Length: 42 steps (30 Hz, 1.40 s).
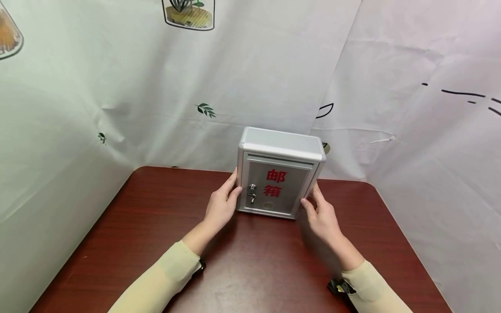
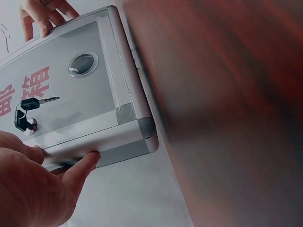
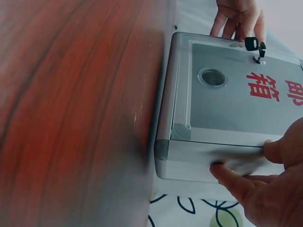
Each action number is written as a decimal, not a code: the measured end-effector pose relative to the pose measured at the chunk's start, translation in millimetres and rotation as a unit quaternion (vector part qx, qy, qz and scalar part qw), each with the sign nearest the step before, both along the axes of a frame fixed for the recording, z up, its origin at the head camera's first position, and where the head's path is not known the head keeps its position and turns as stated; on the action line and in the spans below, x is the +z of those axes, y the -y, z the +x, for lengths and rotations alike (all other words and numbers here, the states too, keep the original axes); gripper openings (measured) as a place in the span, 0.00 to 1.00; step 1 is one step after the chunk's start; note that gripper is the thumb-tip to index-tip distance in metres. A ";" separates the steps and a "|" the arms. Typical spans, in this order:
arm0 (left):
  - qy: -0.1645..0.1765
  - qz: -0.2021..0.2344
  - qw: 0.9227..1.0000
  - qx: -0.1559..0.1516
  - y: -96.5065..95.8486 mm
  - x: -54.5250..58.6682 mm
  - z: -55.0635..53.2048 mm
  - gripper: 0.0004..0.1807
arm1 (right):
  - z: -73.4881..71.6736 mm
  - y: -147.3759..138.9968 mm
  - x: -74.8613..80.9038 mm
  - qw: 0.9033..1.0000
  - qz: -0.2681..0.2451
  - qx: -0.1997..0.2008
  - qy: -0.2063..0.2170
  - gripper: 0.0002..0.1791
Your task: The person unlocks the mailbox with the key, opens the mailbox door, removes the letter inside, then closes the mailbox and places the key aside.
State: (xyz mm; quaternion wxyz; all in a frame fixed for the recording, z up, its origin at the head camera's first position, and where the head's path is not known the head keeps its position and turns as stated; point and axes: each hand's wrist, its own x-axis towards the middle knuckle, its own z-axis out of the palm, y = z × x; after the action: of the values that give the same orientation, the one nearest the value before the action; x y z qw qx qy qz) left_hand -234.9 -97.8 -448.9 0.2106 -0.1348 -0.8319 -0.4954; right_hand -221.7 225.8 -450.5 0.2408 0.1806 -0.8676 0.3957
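Note:
A grey metal mailbox (image 1: pixel 279 174) with a silver frame and red Chinese characters stands upright, slightly tilted, near the table's far edge. My left hand (image 1: pixel 221 202) holds its left side, with the thumb by the front edge and the fingers along the side. On the opposite side my right hand (image 1: pixel 322 217) holds it in the same way. Keys (image 2: pixel 31 104) hang from the lock at the left of the door. Low on the door is a round window (image 3: pixel 212 77). Whether the mailbox's base touches the table is hard to tell.
The dark red wooden table (image 1: pixel 250 269) has rounded far corners. White cloth (image 1: pixel 250 65) with printed plants and lines hangs behind it and along both sides, close to the table's edges.

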 end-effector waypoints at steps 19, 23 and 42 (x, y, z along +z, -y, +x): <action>0.032 0.006 0.999 0.017 23.7 0.7 10.1 0.35 | -5.4 22.8 -3.6 1.000 -0.016 0.027 -0.001 0.46; 0.030 0.004 0.999 0.021 27.1 -0.1 10.5 0.35 | -6.7 26.0 -4.1 0.999 -0.032 0.036 0.007 0.46; 0.028 -0.013 0.999 0.025 32.6 -3.2 8.1 0.35 | -8.4 30.1 -4.3 0.997 -0.052 0.051 0.018 0.46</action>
State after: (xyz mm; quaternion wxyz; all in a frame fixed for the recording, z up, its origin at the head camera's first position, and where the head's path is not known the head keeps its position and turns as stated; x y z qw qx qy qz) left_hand -226.7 -130.4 -452.0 0.1976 -0.1029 -0.8467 -0.4832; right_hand -230.1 195.6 -454.8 0.2137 0.2049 -0.8394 0.4557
